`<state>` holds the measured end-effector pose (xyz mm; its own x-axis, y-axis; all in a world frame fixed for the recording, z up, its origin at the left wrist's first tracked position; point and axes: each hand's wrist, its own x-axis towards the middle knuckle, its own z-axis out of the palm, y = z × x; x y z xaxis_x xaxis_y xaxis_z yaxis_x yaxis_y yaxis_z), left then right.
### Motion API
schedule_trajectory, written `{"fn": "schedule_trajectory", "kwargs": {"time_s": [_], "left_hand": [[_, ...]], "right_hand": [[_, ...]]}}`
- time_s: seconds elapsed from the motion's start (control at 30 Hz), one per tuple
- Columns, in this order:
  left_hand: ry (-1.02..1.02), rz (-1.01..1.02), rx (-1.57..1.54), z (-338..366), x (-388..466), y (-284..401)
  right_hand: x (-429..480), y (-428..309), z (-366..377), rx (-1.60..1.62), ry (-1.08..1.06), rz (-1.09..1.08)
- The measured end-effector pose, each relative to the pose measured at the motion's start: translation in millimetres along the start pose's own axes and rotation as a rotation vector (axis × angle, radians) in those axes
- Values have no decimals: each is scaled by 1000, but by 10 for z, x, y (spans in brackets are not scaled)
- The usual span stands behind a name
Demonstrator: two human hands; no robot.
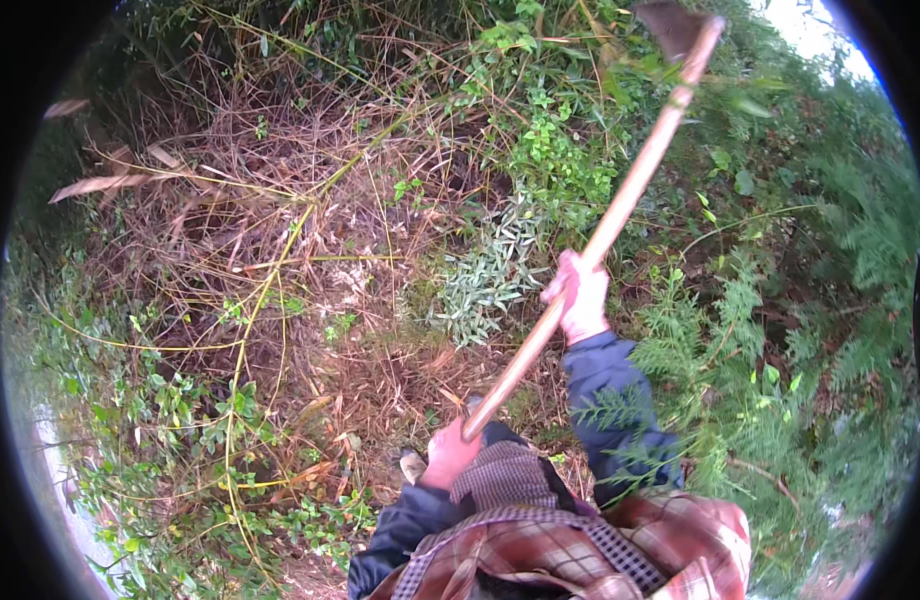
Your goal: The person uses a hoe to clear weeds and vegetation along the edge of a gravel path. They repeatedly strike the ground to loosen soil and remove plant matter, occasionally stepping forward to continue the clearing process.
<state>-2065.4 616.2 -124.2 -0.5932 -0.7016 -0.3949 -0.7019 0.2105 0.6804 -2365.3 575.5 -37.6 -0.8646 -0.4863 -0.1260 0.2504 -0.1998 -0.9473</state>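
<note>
A hoe with a long wooden handle [640,176] slants from my waist up to the upper right. Its dark metal blade [671,31] is raised at the top right, in front of the foliage. My left hand [451,454] grips the butt end of the handle, close to my body. Farther up, near the middle of the shaft, my right hand [580,296] is wrapped around the wood. Below the handle, a grey-green leafy plant [486,285] grows from ground covered in dry stalks.
A thin bent yellow-green bamboo stem [280,262] crosses the left side. Dry brush [204,202] covers the slope ahead. Feathery conifer branches [730,337] crowd my right arm and partly overlap its sleeve. A pale paved strip [66,502] runs along the lower left edge.
</note>
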Motion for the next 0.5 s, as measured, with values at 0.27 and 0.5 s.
{"fn": "schedule_trajectory", "kwargs": {"time_s": [0.27,0.5], "left_hand": [[-232,-626,72,117,-1387,-348],[-277,-516,100,-47,-1429,-432]], "right_hand": [[-1238,2579,-846,142,34,1017],[-1146,2010,-752,132,205,1031]]}}
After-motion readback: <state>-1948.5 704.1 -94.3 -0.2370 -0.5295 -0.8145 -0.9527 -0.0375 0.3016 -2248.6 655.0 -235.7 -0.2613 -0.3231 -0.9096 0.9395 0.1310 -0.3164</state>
